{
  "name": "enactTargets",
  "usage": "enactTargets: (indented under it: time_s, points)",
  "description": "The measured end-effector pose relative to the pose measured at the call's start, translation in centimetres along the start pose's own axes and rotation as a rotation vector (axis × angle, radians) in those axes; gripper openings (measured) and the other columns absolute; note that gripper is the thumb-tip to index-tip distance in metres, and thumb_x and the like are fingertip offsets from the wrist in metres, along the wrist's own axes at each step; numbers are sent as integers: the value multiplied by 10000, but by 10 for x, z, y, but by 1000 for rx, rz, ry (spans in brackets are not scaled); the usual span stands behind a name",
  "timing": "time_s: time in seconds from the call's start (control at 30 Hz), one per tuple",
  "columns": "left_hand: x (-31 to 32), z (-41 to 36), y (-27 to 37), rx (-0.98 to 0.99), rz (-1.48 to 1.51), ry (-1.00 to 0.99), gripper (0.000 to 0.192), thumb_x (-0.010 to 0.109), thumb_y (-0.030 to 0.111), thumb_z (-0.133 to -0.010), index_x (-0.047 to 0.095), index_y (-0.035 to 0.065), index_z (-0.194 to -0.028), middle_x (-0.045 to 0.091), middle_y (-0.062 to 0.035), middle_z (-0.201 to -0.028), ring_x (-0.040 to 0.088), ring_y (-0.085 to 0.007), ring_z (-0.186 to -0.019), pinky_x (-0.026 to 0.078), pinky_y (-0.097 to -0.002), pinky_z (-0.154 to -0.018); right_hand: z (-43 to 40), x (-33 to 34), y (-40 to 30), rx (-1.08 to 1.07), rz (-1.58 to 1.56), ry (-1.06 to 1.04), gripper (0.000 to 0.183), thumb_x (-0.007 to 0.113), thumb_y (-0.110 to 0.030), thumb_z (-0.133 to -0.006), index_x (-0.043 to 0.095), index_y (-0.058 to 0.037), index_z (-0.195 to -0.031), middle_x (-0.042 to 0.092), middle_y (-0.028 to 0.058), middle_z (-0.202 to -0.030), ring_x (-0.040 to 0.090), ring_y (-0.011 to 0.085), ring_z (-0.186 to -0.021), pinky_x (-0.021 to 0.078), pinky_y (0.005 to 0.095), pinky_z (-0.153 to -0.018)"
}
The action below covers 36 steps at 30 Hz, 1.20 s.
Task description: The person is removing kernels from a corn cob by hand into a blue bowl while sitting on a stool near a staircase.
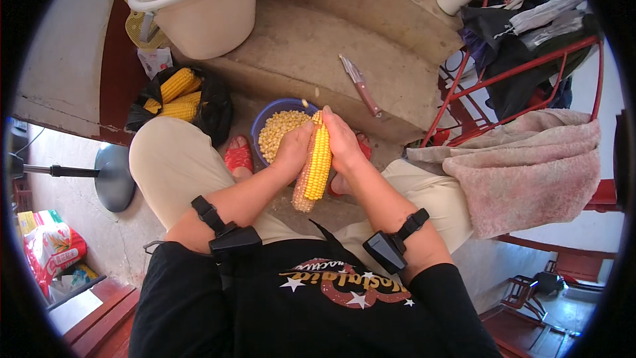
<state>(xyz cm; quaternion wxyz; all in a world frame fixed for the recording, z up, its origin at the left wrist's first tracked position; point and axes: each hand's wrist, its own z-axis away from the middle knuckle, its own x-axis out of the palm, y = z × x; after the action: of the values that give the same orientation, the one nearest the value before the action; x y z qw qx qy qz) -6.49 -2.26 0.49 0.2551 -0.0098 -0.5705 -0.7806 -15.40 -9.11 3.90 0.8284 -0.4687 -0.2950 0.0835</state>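
Both my hands grip one ear of corn (318,166) above a blue basket (256,132). My left hand (295,145) holds its left side near the top, and my right hand (340,134) presses the right side with the thumb at the tip. Yellow kernels cover the right part of the ear, while the left part is bare cob. Loose kernels (279,132) fill much of the basket, and a couple of kernels appear in the air or on the step just beyond the ear. My forearms partly hide the basket.
A black plastic bag (218,109) with several corn ears (180,99) lies left of the basket. Ahead, a white tub (213,20) and a knife (361,84) rest on the concrete step (303,44). A pink towel (526,174) hangs at right beside a red metal rack (526,69).
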Motion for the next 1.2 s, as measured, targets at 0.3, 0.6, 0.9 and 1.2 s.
enactTargets:
  time_s: [0.3, 0.6, 0.9, 1.2]
  points:
    - [12, 11, 12, -143, 265, 111, 400, 404, 377, -898, 542, 4, -939, 553, -52, -821, 518, -116, -710, 423, -248, -632, -1, -3, 6, -18, 106, -82, 376, 468, -367, -876, 498, -12, -1000, 524, 42, -879, 481, 113, -795, 403, 258, -714]
    - [13, 19, -8, -146, 98, -48, 376, 582, 276, -816, 474, 4, -1053, 547, -75, -907, 535, -131, -774, 439, -265, -677, -14, -25, 22, 4, 140, 128, 389, 473, -364, -872, 512, 15, -952, 530, 61, -842, 487, 124, -765, 404, 269, -682]
    - [7, 12, -21, -68, -224, 6, 368, 538, 268, -839, 491, -9, -1077, 564, -82, -862, 539, -145, -752, 442, -271, -674, -21, -34, 30, -20, 189, 151, 409, 460, -366, -873, 515, 36, -925, 537, 70, -821, 492, 135, -733, 407, 283, -657]
    - [-30, -56, 9, -124, -539, 215, 251, 542, 269, -806, 583, 24, -769, 579, -52, -691, 555, -136, -593, 439, -273, -512, -17, -34, 20, -1, 19, 262, 354, 459, -349, -880, 508, 0, -917, 525, 62, -799, 495, 138, -718, 413, 282, -656]
